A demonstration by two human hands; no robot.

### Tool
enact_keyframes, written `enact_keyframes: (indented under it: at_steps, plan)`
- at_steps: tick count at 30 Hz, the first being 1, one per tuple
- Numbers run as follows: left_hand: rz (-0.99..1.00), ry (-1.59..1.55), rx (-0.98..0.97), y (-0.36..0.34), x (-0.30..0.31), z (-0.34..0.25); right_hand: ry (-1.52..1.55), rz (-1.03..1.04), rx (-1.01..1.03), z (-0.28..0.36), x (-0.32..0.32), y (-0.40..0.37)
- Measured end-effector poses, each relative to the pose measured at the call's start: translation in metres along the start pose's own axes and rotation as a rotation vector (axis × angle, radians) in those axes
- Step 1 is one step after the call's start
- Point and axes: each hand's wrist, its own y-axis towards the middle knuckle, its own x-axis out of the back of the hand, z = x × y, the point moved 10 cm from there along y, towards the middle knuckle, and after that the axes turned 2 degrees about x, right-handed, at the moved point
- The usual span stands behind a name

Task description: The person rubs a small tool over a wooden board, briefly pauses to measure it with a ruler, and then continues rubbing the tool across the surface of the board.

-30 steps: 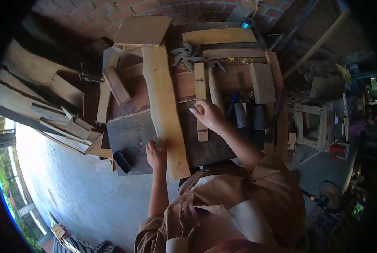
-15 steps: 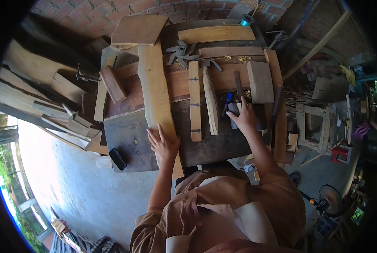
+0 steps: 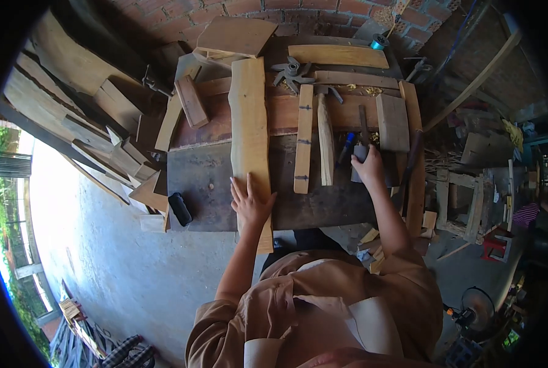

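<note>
My left hand (image 3: 251,205) lies open, fingers spread, on the near part of a long pale board (image 3: 249,116) with one wavy edge. The board's near end juts past the workbench edge. My right hand (image 3: 371,168) is closed around a dark grey flat piece (image 3: 359,153), partly hidden by the fingers. Just beyond it lies a narrow metal bar (image 3: 363,122), with a blue marker-like item (image 3: 346,146) to its left. Between my hands lie a wooden strip with dark marks (image 3: 303,141) and a hammer with a rough wooden handle (image 3: 326,138).
The dark workbench (image 3: 206,178) also carries a metal star-shaped part (image 3: 293,71), a wood block (image 3: 393,122), another block (image 3: 191,101), and a black case (image 3: 179,210) at its front left corner. Planks (image 3: 102,138) lean at left. A fan (image 3: 477,306) stands at right.
My right hand has closed from a pointing, spread pose onto the dark grey piece. My left hand stays flat on the board. The whole view has shifted, moving the bench rightward.
</note>
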Motion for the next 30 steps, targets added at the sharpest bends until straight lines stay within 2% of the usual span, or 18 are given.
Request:
enact_keyframes:
  at_steps: [2,4,6,8,10,13,14,16,18,20,21,22,24,28,30]
  plan:
    - [0.028,0.007,0.010,-0.002,0.003,0.004,0.005,-0.080,0.035,0.010,0.011,-0.007]
    - [0.010,0.005,-0.025,-0.011,0.010,0.009,0.291,-0.088,0.143,0.049,0.030,-0.027]
    - [-0.127,-0.251,-0.200,-0.023,0.033,0.003,0.492,0.005,0.152,0.080,0.026,-0.049]
    - [0.012,-0.637,-0.155,-0.038,0.044,0.003,0.512,0.009,0.274,0.120,0.025,-0.075]
    - [0.208,-0.849,-0.155,-0.058,0.052,-0.010,0.579,0.058,0.314,0.155,0.017,-0.103]
    - [0.260,-0.873,-0.318,-0.082,0.059,-0.026,0.664,0.144,0.310,0.187,-0.013,-0.138]
    - [0.247,-0.876,-0.310,-0.085,0.064,-0.023,0.570,0.088,0.371,0.201,-0.011,-0.150]
    - [0.353,-0.934,-0.200,-0.090,0.058,-0.017,0.498,0.113,0.368,0.212,-0.014,-0.163]
    - [0.311,-1.039,-0.167,-0.093,0.047,-0.003,0.552,0.161,0.332,0.213,-0.028,-0.171]
    - [0.431,-1.178,-0.041,-0.100,0.023,0.012,0.603,0.206,0.298,0.214,-0.031,-0.179]
    - [0.456,-1.499,-0.131,-0.102,0.020,0.006,0.562,0.306,0.277,0.217,-0.034,-0.185]
    - [0.452,-1.502,-0.131,-0.109,0.008,0.012,0.519,0.405,0.254,0.216,-0.039,-0.191]
    - [0.546,-1.521,0.065,-0.120,-0.007,0.021,0.395,0.418,0.325,0.211,-0.052,-0.194]
    - [0.676,-1.489,0.102,-0.123,-0.035,0.028,0.468,0.338,0.367,0.189,-0.095,-0.194]
    - [0.764,-1.406,0.123,-0.125,-0.055,0.035,0.520,0.310,0.399,0.195,-0.095,-0.196]
